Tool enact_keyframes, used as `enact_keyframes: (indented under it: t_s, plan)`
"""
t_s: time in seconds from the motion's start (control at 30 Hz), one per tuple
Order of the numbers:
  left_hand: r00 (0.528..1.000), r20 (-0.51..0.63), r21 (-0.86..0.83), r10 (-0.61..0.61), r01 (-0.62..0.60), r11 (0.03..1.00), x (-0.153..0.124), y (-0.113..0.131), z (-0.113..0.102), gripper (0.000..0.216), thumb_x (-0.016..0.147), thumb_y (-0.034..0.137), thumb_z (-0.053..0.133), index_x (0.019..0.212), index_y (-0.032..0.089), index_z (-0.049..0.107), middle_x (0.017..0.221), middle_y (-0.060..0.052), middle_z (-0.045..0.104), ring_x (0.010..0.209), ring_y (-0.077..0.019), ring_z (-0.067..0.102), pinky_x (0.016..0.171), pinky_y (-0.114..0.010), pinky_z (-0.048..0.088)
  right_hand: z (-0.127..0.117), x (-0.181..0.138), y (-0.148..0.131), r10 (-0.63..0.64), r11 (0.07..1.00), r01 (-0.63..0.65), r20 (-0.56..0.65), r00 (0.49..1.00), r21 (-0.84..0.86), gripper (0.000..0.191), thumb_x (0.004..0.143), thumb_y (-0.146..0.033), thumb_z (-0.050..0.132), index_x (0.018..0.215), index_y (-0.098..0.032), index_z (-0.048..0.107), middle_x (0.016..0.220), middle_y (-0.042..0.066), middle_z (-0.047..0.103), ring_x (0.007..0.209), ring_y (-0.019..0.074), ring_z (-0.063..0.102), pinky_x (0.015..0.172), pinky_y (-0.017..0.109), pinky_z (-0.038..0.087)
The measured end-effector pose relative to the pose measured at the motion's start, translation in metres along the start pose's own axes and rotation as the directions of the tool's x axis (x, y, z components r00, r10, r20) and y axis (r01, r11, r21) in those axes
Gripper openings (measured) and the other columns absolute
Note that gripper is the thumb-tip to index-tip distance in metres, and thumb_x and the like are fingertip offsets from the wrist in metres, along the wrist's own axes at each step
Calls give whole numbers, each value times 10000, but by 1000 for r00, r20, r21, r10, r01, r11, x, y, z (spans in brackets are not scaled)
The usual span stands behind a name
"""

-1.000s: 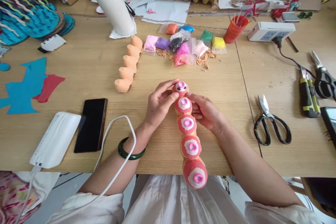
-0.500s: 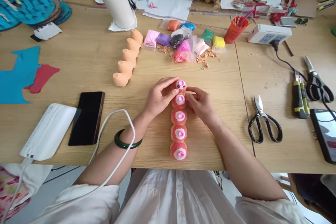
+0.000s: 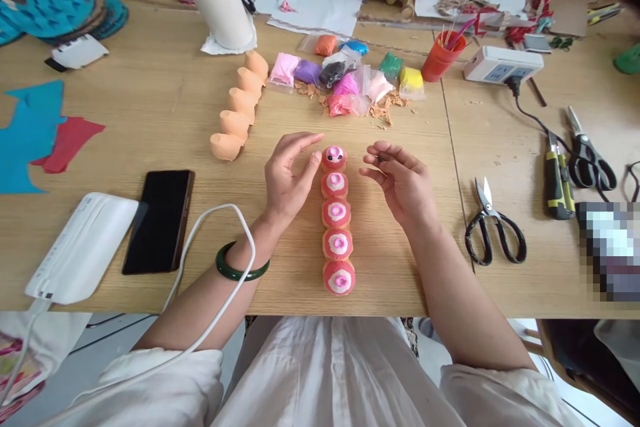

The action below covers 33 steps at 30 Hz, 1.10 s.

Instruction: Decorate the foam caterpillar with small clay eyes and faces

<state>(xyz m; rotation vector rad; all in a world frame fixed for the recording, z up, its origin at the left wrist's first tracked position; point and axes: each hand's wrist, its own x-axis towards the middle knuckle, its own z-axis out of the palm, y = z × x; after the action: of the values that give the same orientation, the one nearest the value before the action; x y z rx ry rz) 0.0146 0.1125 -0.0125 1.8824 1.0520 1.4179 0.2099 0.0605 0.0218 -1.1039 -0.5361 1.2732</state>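
Note:
A caterpillar made from a strip of egg-carton cups [image 3: 337,213] lies lengthwise before me on the table. Its cups are reddish pink with white patches and pink rings on top, and the far cup, the head [image 3: 335,159], bears two small black-and-white eyes. Just left of the head is my left hand [image 3: 291,177], thumb and fingers apart, holding nothing. My right hand [image 3: 400,180] hovers to the right of the head, fingers loosely bent and parted. A dark spot shows between its fingers; whether it is shadow or a tiny piece I cannot make out.
Another egg-carton strip [image 3: 242,105] lies further back, beside bags of coloured clay [image 3: 345,84] and a red cup of sticks [image 3: 444,57]. Scissors [image 3: 493,223] and a utility knife [image 3: 559,180] are at right. A phone [image 3: 159,221], white power bank [image 3: 83,247] and cable [image 3: 220,208] are at left.
Both hands have let go of the caterpillar's head and drawn apart, the left to the left and the right to the right. The caterpillar stays lying on the table.

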Motion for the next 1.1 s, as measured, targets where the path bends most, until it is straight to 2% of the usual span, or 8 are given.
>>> enact_keyframes:
  t_s: [0.1, 0.17, 0.37, 0.47, 0.57, 0.7, 0.87, 1.1]
  plan:
    - [996, -35, 50, 82, -80, 996, -3, 19, -1, 209, 1031, 294, 641, 1164, 213, 780, 1163, -60, 765, 1147, -192, 708, 1055, -369, 583, 1, -2, 1, 15, 998, -21, 114, 993, 53, 197, 767, -100, 726, 937, -199, 737, 1005, 19, 781, 965, 141, 754, 920, 301, 660]
    - [992, -6, 102, 128, -126, 987, -5, 32, -1, 197, 1043, 294, 629, 1150, 227, 781, 1136, -51, 768, 1113, -188, 712, 1027, -368, 590, 2, -4, 1, 52, 996, -64, 182, 982, 63, 192, 789, -137, 770, 967, -201, 742, 1020, 20, 805, 961, 141, 774, 942, 306, 664]
    - [969, 76, 91, 236, -242, 966, -10, 48, 0, 207, 1018, 206, 655, 1177, 270, 773, 1172, -49, 750, 1136, -193, 712, 1028, -381, 592, 7, -15, -1, 147, 988, -156, 277, 950, 12, 356, 828, -320, 852, 1141, -216, 718, 929, 3, 830, 745, 143, 785, 710, 286, 683]
    - [965, 133, 95, 228, -241, 966, -10, 48, 0, 225, 997, 214, 698, 1206, 263, 765, 1204, -58, 745, 1178, -203, 700, 1048, -388, 586, 9, -22, -3, 114, 993, -103, 287, 951, -54, 466, 842, -375, 859, 1246, -210, 694, 844, -8, 819, 691, 154, 779, 682, 296, 676]
    - [960, 166, 71, 227, -241, 968, -10, 49, 1, 161, 988, 201, 717, 1131, 252, 769, 1133, -39, 767, 1152, -192, 705, 1036, -374, 592, 12, -27, -5, 112, 990, -78, 330, 937, -114, 526, 882, -426, 827, 1324, -188, 673, 819, 3, 817, 647, 167, 778, 657, 307, 668]
    - [964, 150, 63, 219, -230, 971, -9, 52, 1, 118, 999, 183, 698, 1060, 252, 772, 1078, -20, 782, 1091, -170, 726, 1003, -352, 604, 13, -30, -8, 114, 989, -77, 334, 935, -124, 508, 894, -433, 820, 1305, -169, 681, 767, 0, 805, 622, 171, 775, 636, 305, 658]
    - [973, 180, 40, 144, -153, 987, -10, 52, 0, 169, 992, 221, 719, 1146, 253, 781, 1138, -37, 782, 1125, -177, 735, 1003, -342, 614, 12, -27, -9, 106, 992, -81, 296, 949, -96, 431, 888, -400, 829, 1240, -186, 701, 750, 0, 804, 624, 168, 775, 637, 298, 659]
    - [980, 133, 90, 146, -159, 983, -11, 51, 3, 76, 981, 245, 738, 1034, 260, 790, 1053, -13, 800, 1034, -165, 757, 955, -328, 627, 13, -27, -8, 132, 986, -94, 295, 946, -138, 510, 868, -457, 837, 1276, -184, 697, 760, 13, 803, 629, 175, 775, 648, 311, 665]
